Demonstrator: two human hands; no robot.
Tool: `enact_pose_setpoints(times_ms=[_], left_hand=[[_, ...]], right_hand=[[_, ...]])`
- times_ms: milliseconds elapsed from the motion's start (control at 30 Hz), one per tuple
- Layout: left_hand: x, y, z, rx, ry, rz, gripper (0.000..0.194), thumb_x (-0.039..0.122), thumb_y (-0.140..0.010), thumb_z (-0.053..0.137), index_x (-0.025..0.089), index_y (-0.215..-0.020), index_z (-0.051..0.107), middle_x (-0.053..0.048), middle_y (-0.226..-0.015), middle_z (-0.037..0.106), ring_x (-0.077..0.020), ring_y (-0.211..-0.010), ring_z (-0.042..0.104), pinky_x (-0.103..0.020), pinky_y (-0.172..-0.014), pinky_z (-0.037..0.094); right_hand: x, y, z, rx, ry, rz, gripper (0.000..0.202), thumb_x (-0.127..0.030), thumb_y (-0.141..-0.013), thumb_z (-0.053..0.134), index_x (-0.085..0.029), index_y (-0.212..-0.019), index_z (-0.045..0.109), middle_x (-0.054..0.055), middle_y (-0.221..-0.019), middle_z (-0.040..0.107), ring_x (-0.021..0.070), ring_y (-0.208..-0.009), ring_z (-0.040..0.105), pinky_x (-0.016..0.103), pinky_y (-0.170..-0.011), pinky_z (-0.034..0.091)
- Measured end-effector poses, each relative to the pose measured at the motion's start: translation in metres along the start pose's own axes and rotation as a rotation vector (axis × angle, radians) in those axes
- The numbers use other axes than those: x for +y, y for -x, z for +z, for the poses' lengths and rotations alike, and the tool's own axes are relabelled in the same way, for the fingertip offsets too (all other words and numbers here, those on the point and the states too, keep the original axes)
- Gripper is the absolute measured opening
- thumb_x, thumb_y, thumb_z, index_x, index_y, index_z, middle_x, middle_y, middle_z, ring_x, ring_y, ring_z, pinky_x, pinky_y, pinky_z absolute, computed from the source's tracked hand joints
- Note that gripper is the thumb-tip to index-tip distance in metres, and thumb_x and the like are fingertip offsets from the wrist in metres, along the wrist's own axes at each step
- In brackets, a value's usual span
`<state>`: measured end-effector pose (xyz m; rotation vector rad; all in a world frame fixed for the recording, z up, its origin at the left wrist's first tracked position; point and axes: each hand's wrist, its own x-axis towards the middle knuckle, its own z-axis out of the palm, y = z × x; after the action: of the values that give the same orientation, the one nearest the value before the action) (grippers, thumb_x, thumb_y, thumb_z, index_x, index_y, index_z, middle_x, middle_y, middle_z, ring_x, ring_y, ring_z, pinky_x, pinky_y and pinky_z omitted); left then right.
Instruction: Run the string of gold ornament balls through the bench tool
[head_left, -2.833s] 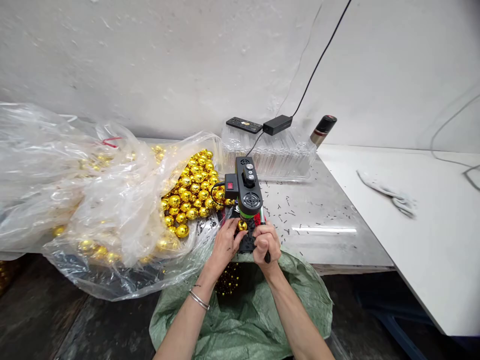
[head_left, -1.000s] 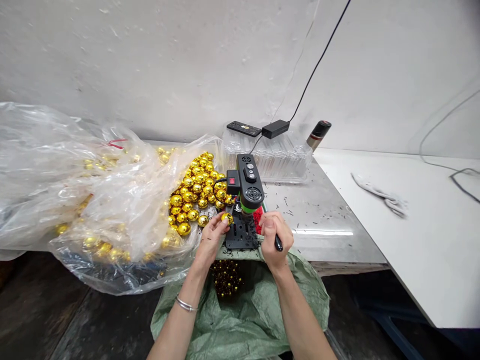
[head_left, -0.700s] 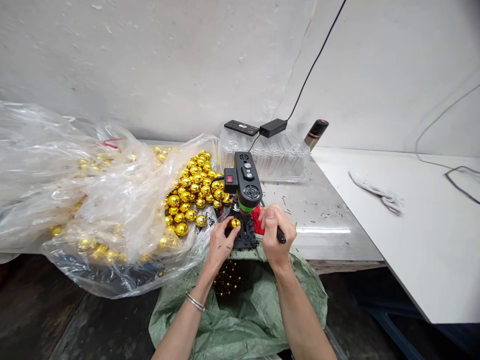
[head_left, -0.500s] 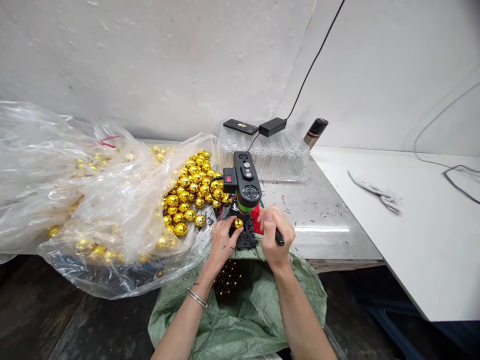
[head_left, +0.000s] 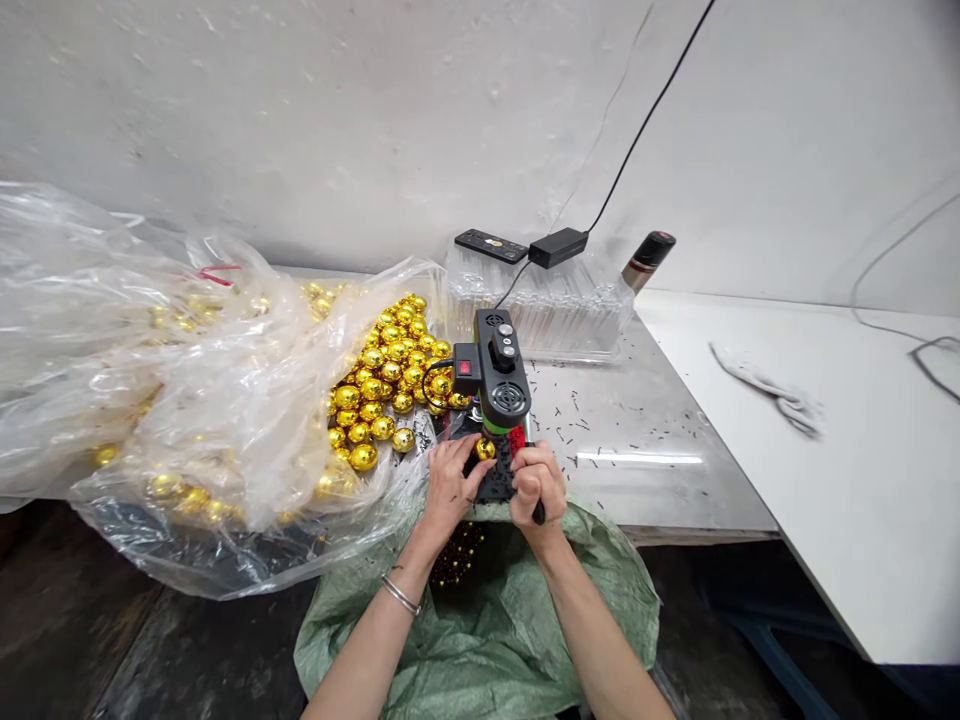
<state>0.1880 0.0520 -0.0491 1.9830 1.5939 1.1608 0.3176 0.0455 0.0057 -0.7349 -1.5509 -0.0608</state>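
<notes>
Left hand: the left hand is partly curled, thumb and fingers closed to the width of one gold ball and pinching it from the sides.
Right hand: the right hand makes a fist around a lever handle, its black end poking out below the fingers.
Gold ball: under the front end of the black machine, above the slotted black base — whether its top touches the machine head cannot be told.
Machine: a long black housing with two round grilles and a green band beneath; a box with a red switch juts from its left side.
Beside the base: a patch of red material, partly hidden by the right hand.
Left of the machine: a heap of gold balls spilling from the mouth of a large clear plastic bag.
Below the table edge: an open green sack, with small gold beads or balls showing dark inside — too dim to tell which.
Behind: a clear plastic tray, a flat black device and a black power adapter on top.
Right: a dark-capped bottle leans beside the tray; black scraps dot the metal tabletop.
</notes>
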Motion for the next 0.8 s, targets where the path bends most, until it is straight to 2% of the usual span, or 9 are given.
enact_pose_setpoints(times_ms=[233,467,533,633,700,800], left_hand=[[-0.002,0.000,0.003,0.023,-0.002,0.016,0.031,0.036,-0.096,0.061,0.019,-0.121,0.068,-0.010,-0.113,0.073,-0.0251,-0.103,0.065,-0.042,-0.094,0.049],[-0.001,-0.001,0.003,0.024,0.038,-0.001,0.030,0.035,-0.094,0.063,0.020,-0.119,0.069,-0.010,-0.112,0.074,-0.0252,-0.103,0.065,-0.043,-0.095,0.048],[-0.001,-0.004,0.003,0.027,0.053,-0.020,0.029,0.036,-0.093,0.065,0.021,-0.117,0.069,-0.009,-0.112,0.074,-0.0252,-0.104,0.065,-0.044,-0.096,0.048],[-0.001,-0.004,0.003,0.058,0.093,-0.058,0.028,0.036,-0.091,0.067,0.020,-0.114,0.071,-0.010,-0.109,0.075,-0.0257,-0.102,0.066,-0.045,-0.095,0.050],[0.000,0.003,-0.001,0.086,0.125,-0.055,0.029,0.035,-0.092,0.066,0.020,-0.116,0.069,-0.010,-0.109,0.074,-0.0258,-0.103,0.067,-0.044,-0.094,0.052],[0.004,0.025,-0.014,0.090,0.112,0.032,0.036,0.037,-0.095,0.061,0.020,-0.127,0.063,-0.011,-0.116,0.072,-0.0260,-0.108,0.066,-0.044,-0.096,0.052]], right_hand=[[0.011,0.015,0.008,0.081,-0.012,0.017,0.031,-0.027,-0.101,0.035,-0.024,-0.074,0.048,0.000,-0.071,0.055,0.0157,-0.063,0.055,0.040,-0.076,0.050],[0.005,0.007,0.005,0.006,0.001,-0.050,0.031,-0.025,-0.101,0.036,-0.024,-0.072,0.045,-0.001,-0.071,0.052,0.0141,-0.064,0.055,0.035,-0.069,0.048],[-0.005,-0.003,0.003,0.023,-0.010,0.012,0.031,-0.022,-0.101,0.037,-0.023,-0.070,0.045,-0.001,-0.070,0.052,0.0140,-0.064,0.053,0.033,-0.065,0.046],[-0.024,-0.030,-0.003,0.048,-0.038,0.181,0.033,-0.018,-0.100,0.039,-0.022,-0.067,0.045,-0.001,-0.069,0.051,0.0132,-0.064,0.052,0.029,-0.060,0.041],[-0.035,-0.050,-0.007,0.021,-0.051,0.304,0.035,-0.018,-0.100,0.041,-0.022,-0.066,0.043,-0.002,-0.068,0.050,0.0130,-0.067,0.053,0.029,-0.063,0.041],[-0.044,-0.069,-0.010,-0.019,-0.065,0.376,0.037,-0.020,-0.101,0.043,-0.022,-0.064,0.042,-0.003,-0.065,0.047,0.0122,-0.066,0.051,0.028,-0.063,0.039]])
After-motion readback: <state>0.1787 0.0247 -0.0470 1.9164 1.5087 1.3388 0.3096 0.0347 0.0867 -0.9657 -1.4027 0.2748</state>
